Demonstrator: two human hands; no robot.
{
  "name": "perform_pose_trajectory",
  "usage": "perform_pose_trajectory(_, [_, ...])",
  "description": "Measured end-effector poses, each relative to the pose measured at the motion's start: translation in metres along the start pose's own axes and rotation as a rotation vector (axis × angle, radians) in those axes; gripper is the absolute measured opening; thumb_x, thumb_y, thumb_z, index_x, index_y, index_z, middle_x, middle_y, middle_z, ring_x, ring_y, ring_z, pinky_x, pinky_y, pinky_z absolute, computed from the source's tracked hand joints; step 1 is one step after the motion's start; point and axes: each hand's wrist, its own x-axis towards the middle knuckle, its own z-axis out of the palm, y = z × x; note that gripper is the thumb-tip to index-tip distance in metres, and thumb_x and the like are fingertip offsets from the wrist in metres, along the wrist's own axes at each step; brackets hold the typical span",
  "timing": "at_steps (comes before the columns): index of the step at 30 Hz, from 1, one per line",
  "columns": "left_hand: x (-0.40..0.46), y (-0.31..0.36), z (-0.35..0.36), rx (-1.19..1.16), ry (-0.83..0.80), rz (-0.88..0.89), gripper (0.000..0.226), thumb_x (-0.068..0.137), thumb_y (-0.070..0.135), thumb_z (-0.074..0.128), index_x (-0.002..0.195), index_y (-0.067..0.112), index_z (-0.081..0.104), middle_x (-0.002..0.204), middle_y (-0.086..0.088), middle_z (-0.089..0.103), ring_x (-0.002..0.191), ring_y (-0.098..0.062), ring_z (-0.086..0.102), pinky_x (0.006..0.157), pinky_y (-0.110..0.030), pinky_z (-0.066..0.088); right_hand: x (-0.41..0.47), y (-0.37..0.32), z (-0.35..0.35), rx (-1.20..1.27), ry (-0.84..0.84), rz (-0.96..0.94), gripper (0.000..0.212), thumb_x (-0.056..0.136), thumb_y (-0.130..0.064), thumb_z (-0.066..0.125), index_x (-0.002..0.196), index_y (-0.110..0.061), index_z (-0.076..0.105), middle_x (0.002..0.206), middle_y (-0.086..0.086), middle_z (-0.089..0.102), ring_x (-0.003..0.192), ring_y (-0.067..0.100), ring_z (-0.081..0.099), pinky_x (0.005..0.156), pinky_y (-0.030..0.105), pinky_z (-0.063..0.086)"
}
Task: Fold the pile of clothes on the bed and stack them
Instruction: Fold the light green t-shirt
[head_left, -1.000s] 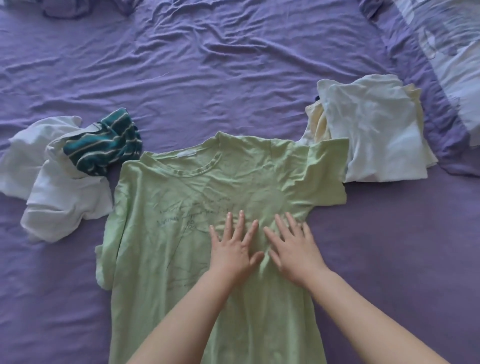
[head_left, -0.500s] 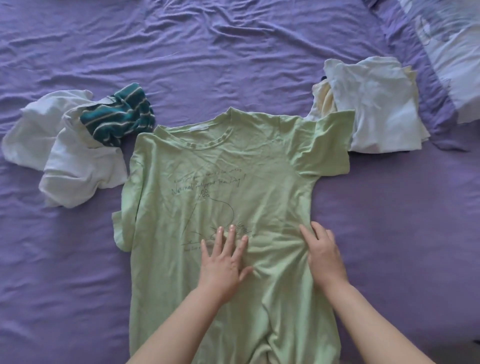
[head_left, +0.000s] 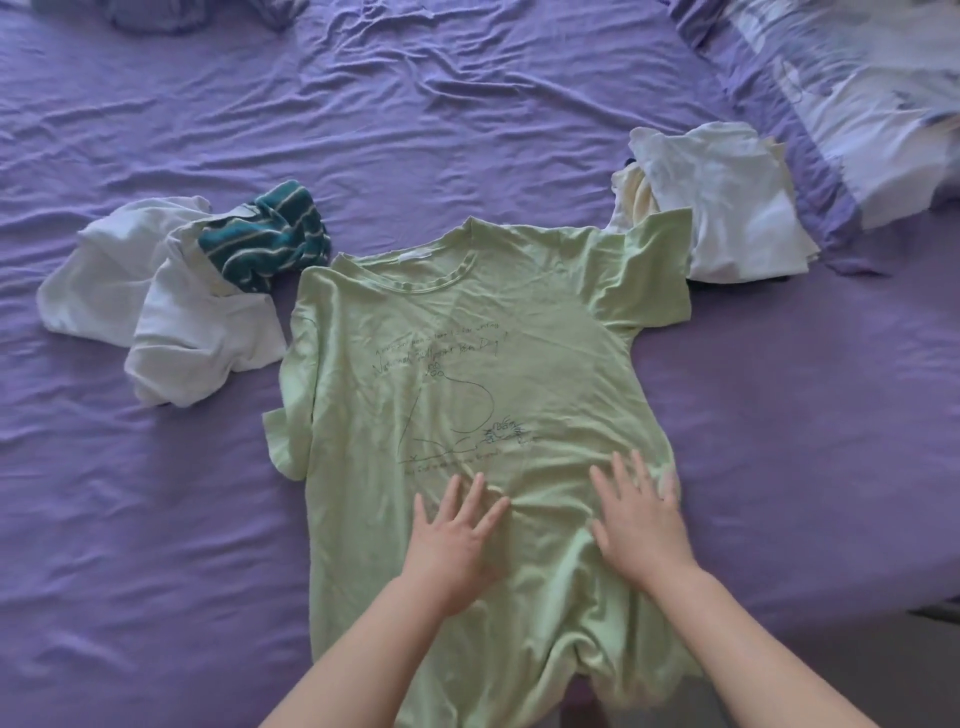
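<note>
A light green T-shirt (head_left: 467, 332) with a thin line drawing lies face up, spread on the purple bed sheet (head_left: 415, 104). Its left sleeve is folded under along the side. My left hand (head_left: 452, 540) rests flat on the lower middle of the shirt, fingers spread. My right hand (head_left: 641, 525) lies flat on the shirt near its right edge, fingers straight. At the left sits a crumpled pile of white clothes (head_left: 156, 312) with a teal striped garment (head_left: 265, 239) on top. At the right lies a stack of folded white and cream clothes (head_left: 727, 208); the green shirt's right sleeve overlaps it.
A patterned white and purple quilt (head_left: 857, 93) lies at the top right corner. Bunched fabric (head_left: 156, 10) sits at the top left edge. The bed's near right edge (head_left: 924, 613) shows at the lower right.
Both hands have slid down the shirt toward me, smoothing it, and moved apart, uncovering the printed drawing. The right hand has gone toward the shirt's right edge.
</note>
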Motion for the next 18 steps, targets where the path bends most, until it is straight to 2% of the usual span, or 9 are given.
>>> perform_pose_trajectory(1, [-0.002, -0.006, 0.001, -0.001, 0.007, -0.006, 0.075, 0.093, 0.052, 0.041, 0.148, 0.037, -0.007, 0.156, 0.001, -0.023, 0.143, -0.027, -0.02, 0.113, -0.061, -0.003, 0.005, -0.015, -0.006, 0.044, 0.005, -0.069, 0.077, 0.065, -0.043, 0.078, 0.132, -0.017, 0.052, 0.138, 0.021, 0.046, 0.13, 0.04, 0.041, 0.099, 0.062, 0.037])
perform_pose_trajectory(3, [-0.003, -0.021, 0.004, 0.002, 0.034, -0.039, 0.07, 0.096, 0.047, 0.039, 0.149, 0.035, -0.005, 0.157, 0.001, -0.019, 0.144, -0.026, -0.018, 0.113, -0.06, -0.003, 0.013, -0.046, -0.009, 0.097, -0.023, -0.225, 0.067, 0.091, -0.044, 0.049, 0.148, -0.026, 0.019, 0.157, 0.012, 0.009, 0.144, 0.031, 0.008, 0.114, 0.05, 0.019])
perform_pose_trajectory(5, [-0.006, -0.037, 0.006, 0.006, 0.08, -0.097, 0.066, 0.097, 0.042, 0.038, 0.149, 0.034, -0.002, 0.158, 0.0, -0.015, 0.144, -0.026, -0.017, 0.112, -0.06, -0.005, 0.024, -0.074, -0.009, 0.101, -0.066, -0.291, 0.062, 0.097, -0.046, 0.033, 0.149, -0.031, 0.003, 0.157, 0.007, -0.008, 0.145, 0.026, -0.007, 0.116, 0.045, 0.01])
perform_pose_trajectory(8, [-0.011, -0.067, 0.005, -0.043, 0.17, -0.198, 0.059, 0.097, 0.036, 0.037, 0.15, 0.031, 0.01, 0.159, -0.003, -0.009, 0.144, -0.029, -0.017, 0.111, -0.059, -0.01, 0.045, -0.112, -0.015, 0.057, -0.075, -0.328, 0.062, 0.096, -0.052, 0.029, 0.148, -0.034, 0.0, 0.157, 0.008, -0.012, 0.143, 0.03, -0.012, 0.115, 0.05, 0.004])
perform_pose_trajectory(11, [-0.012, -0.105, -0.005, -0.131, 0.399, -0.351, 0.057, 0.097, 0.042, 0.037, 0.149, 0.028, 0.019, 0.159, -0.008, -0.001, 0.145, -0.031, -0.008, 0.114, -0.058, -0.002, 0.073, -0.146, -0.029, -0.026, -0.048, -0.39, 0.064, 0.094, -0.056, 0.026, 0.148, -0.033, 0.0, 0.157, 0.007, -0.012, 0.143, 0.031, -0.014, 0.115, 0.051, 0.002])
perform_pose_trajectory(13, [-0.011, -0.13, -0.015, -0.215, 0.491, -0.444, 0.058, 0.098, 0.045, 0.033, 0.15, 0.027, 0.014, 0.159, -0.007, -0.002, 0.146, -0.029, -0.006, 0.115, -0.056, 0.0, 0.093, -0.167, -0.039, -0.058, -0.03, -0.468, 0.065, 0.094, -0.057, 0.026, 0.148, -0.033, -0.001, 0.157, 0.005, -0.011, 0.144, 0.029, -0.013, 0.115, 0.051, 0.002])
perform_pose_trajectory(15, [-0.006, -0.151, -0.025, -0.349, 0.486, -0.518, 0.057, 0.1, 0.042, 0.026, 0.151, 0.026, 0.004, 0.159, -0.004, -0.007, 0.146, -0.025, -0.01, 0.115, -0.051, -0.004, 0.113, -0.188, -0.051, -0.079, -0.028, -0.536, 0.066, 0.094, -0.057, 0.028, 0.148, -0.035, -0.003, 0.158, 0.003, -0.009, 0.144, 0.028, -0.01, 0.115, 0.051, 0.006])
perform_pose_trajectory(18, [0.005, -0.178, -0.035, -0.638, 0.558, -0.623, 0.054, 0.102, 0.032, 0.027, 0.151, 0.021, 0.008, 0.159, -0.007, 0.003, 0.146, -0.024, 0.001, 0.117, -0.043, 0.007, 0.139, -0.221, -0.069, -0.061, -0.001, -0.63, 0.065, 0.095, -0.054, 0.03, 0.147, -0.036, -0.004, 0.158, -0.001, -0.007, 0.145, 0.026, -0.007, 0.115, 0.048, 0.011])
